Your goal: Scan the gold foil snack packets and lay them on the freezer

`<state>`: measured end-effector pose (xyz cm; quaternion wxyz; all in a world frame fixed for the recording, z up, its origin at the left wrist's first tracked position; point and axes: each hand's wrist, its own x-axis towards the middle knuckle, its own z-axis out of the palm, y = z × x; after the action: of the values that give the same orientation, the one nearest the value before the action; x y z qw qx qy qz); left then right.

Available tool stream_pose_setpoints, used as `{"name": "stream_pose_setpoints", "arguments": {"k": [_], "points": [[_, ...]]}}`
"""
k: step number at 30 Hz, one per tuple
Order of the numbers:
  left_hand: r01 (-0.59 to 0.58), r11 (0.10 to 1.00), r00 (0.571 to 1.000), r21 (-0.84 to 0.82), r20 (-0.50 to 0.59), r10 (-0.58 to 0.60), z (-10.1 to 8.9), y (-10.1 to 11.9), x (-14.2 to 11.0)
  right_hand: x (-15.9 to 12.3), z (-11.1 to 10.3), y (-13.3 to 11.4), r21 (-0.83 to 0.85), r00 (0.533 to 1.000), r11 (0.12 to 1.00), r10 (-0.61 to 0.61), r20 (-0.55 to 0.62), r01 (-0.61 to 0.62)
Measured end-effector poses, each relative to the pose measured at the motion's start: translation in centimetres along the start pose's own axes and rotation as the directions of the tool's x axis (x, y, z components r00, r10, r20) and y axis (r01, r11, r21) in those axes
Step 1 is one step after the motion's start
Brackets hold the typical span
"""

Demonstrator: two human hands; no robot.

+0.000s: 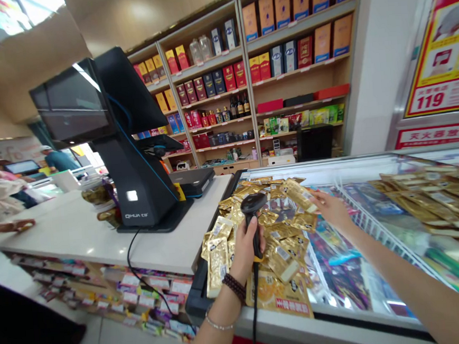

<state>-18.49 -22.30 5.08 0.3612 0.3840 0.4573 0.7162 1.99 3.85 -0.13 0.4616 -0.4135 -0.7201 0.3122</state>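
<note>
A white-framed, glass-topped freezer chest [329, 326] lies directly ahead of both hands, bearing a loose heap of shiny gold foil packets [282, 242] under and just beyond them. The left hand [244, 250] is clenched around the grip of a black corded handheld barcode scanner [251, 204], its head held up over the heap. Reaching in from the lower right, the right hand [330, 210] is open and grasps nothing, its fingers just beside the heap's right edge.

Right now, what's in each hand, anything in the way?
Left hand gripping black handheld barcode scanner above gold foil sachets. Right hand open at pile's edge. Black scanner cord hangs over white freezer rim.
</note>
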Motion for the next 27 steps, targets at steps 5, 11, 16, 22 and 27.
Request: {"name": "stream_pose_setpoints", "arguments": {"k": [5,11,16,22,27], "points": [[0.010,1.000,0.998,0.029,0.064,-0.012,0.0,0.2,-0.2,-0.7,-0.2,-1.7,0.441,0.972,0.869,0.170,0.161,-0.225],[0.021,0.997,0.983,0.076,0.178,-0.034,-0.1,0.2,-0.5,-1.2,-0.8,-3.1,0.475,0.946,0.841,0.121,0.301,-0.259],[0.031,0.994,0.963,0.101,0.264,-0.057,-0.2,0.1,-0.7,-0.9,-0.5,-3.0,0.314,0.954,0.928,0.111,0.277,-0.200],[0.051,0.993,0.952,0.105,0.295,-0.080,-0.3,0.2,-0.9,-0.6,-0.3,-2.4,0.190,0.980,0.981,0.013,0.198,-0.051],[0.054,0.993,0.948,0.102,0.306,-0.083,-0.3,0.3,-0.9,-0.6,-0.2,-2.0,0.156,0.984,0.988,-0.014,0.175,-0.014]]}}
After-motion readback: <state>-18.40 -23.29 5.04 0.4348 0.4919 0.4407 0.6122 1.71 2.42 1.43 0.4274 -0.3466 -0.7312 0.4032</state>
